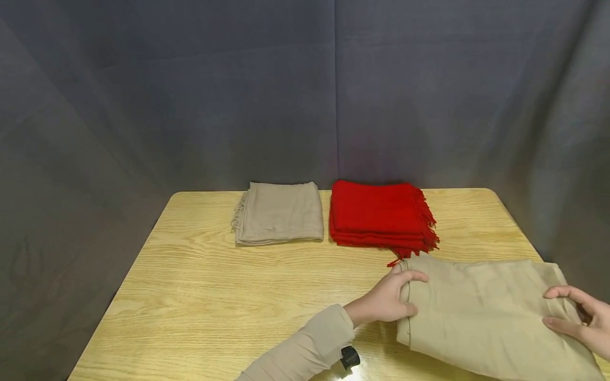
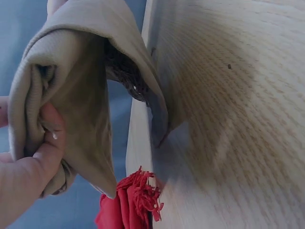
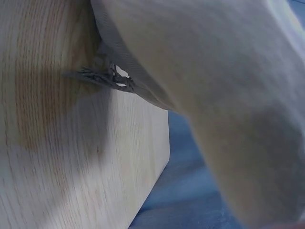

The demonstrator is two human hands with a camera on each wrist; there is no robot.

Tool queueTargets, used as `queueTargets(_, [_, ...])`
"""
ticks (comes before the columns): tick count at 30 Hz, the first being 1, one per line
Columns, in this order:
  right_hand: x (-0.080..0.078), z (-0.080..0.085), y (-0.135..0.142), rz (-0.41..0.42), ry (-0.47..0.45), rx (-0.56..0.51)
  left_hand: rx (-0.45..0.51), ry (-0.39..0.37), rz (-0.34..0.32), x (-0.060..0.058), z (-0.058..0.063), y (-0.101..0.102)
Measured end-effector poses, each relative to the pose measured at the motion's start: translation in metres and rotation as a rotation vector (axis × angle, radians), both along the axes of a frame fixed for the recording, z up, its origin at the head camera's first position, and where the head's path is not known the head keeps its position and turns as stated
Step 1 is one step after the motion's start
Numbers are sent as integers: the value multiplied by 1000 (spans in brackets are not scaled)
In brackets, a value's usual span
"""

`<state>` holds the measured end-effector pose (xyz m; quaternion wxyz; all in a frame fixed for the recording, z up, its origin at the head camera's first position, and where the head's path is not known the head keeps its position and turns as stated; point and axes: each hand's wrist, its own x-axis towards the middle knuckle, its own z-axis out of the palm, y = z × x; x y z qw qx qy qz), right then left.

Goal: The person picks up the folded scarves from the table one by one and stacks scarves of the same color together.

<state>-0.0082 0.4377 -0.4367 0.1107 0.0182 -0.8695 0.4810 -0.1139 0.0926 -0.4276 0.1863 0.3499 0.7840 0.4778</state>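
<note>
A beige folded scarf point(image 1: 481, 317) is held up at the table's right side, its layers hanging between both hands. My left hand point(image 1: 388, 296) grips its left edge, fingers and thumb around the folded layers; the left wrist view shows fingers tucked into the fold point(image 2: 50, 124). At the opposite edge, my right hand point(image 1: 588, 317) pinches the scarf between thumb and fingers. Dark-looking fringe point(image 2: 126, 71) hangs under the cloth, and the right wrist view catches fringe point(image 3: 107, 78) near the tabletop. That hand itself is hidden there behind the cloth.
Along the table's back edge lie a folded taupe scarf point(image 1: 283, 211) with fringe to the left and a folded red scarf point(image 1: 374, 211) with fringe to the right. The held scarf's far left corner is close to the red fringe. Dark curtains point(image 1: 267, 95) surround the wooden table point(image 1: 190, 301).
</note>
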Motion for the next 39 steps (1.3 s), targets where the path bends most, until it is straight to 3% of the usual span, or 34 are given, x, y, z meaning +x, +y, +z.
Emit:
queueTargets(3, [1, -9, 8, -11, -18, 47, 16, 16, -10, -1, 1, -3])
queueTargets(5, [3, -7, 4, -46, -63, 64, 25, 33, -23, -3, 1, -5])
queueTargets(10, [9, 16, -27, -101, -77, 72, 61, 45, -60, -6, 5, -12])
queueTargets(16, [10, 25, -40, -134, -95, 97, 89, 66, -74, -9, 9, -20])
queueTargets(21, [11, 28, -43, -120, -144, 117, 103, 54, -82, -9, 10, -27])
queueTargets(33, [7, 33, -54, -75, -96, 190, 132, 84, -93, -12, 10, -42])
queueTargets(39, [4, 38, -63, -33, -63, 199, 108, 35, -84, -14, 10, -51])
